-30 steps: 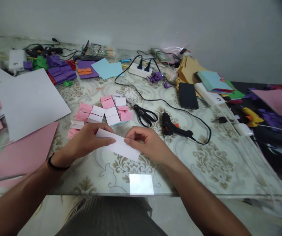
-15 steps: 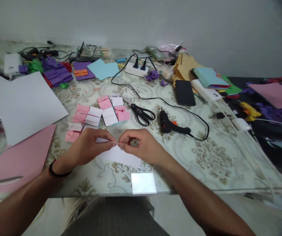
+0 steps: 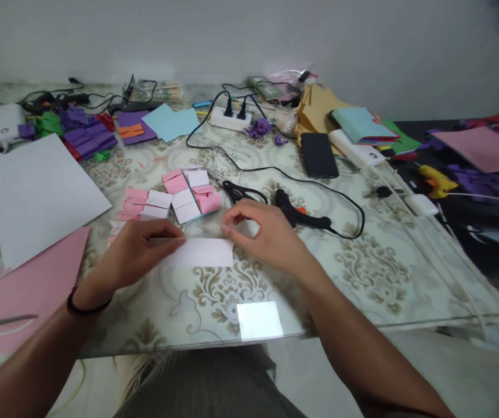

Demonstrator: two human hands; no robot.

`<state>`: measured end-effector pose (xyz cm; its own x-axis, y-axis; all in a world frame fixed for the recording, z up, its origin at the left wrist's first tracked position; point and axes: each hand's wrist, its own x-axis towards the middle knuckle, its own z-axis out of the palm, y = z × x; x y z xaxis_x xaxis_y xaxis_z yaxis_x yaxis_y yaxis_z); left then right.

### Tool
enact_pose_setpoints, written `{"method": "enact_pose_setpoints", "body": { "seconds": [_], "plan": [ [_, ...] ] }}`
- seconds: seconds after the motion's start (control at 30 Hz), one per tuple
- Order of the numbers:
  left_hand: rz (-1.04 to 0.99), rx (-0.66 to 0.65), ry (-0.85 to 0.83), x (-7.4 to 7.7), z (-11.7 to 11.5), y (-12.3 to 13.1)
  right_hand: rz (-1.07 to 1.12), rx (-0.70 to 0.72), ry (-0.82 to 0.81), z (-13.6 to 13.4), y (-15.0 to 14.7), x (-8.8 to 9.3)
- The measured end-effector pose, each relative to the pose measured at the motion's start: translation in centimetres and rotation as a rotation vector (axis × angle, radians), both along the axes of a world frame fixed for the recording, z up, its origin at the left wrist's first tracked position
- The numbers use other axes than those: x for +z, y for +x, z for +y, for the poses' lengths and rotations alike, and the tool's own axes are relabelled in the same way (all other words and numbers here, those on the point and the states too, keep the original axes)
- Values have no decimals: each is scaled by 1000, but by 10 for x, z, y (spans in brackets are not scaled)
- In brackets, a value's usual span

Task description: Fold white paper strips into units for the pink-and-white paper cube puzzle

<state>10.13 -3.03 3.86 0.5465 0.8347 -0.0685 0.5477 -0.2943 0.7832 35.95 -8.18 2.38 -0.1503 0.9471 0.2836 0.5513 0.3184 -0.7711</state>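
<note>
A narrow piece of white paper (image 3: 208, 253) lies level across the patterned tabletop in front of me. My left hand (image 3: 138, 252) pinches its upper left part between thumb and fingers, hiding that end. At its upper right corner, my right hand (image 3: 264, 232) is curled with thumb and index finger close together on the paper's edge. Just behind are folded pink and white paper squares (image 3: 184, 204) set in a cluster, some partly covered by my left hand. Black scissors (image 3: 244, 191) lie beyond my right hand, which overlaps their handles.
A black glue gun (image 3: 304, 216) with its cord lies to the right, near a black phone (image 3: 319, 155). Large white (image 3: 40, 197) and pink sheets (image 3: 36, 296) spread at the left. A power strip (image 3: 231, 119), coloured paper and cables line the back.
The white paper now lies flatter and looks narrower, its long edge level. My hands, which met at its middle, have moved apart, the left one leftward and the right one rightward.
</note>
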Motion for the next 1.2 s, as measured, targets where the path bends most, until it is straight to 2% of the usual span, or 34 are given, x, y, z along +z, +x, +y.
{"method": "enact_pose_setpoints", "body": {
  "seconds": [0.07, 0.2, 0.37, 0.6, 0.73, 0.9, 1.0, 1.07, 1.2],
  "plan": [
    [18, -38, 44, -3, -5, 4, 7, 18, 53, -3, -11, -3],
    [-30, -119, 77, -7, -16, 12, 65, 146, -5, -11, -28, -9],
    [-65, -103, 103, -13, -24, 12, 92, 170, -28, -12, -32, -12],
    [-104, -93, 88, -4, -22, 9, 88, 206, -34, -10, -27, -5],
    [-103, -50, 71, 3, -13, 2, 67, 163, -36, -7, -15, 2],
    [-129, 40, 77, 12, 0, -9, 24, 79, -6, 2, 14, 8],
    [-113, 43, 60, 11, 1, -9, 38, -5, 47, 4, 20, 7],
    [-90, 10, 54, 6, -1, -6, 50, -11, 64, 3, 13, 5],
    [-99, -23, 20, -4, -9, 4, 28, 134, -7, -6, -13, -1]
  ]
}}
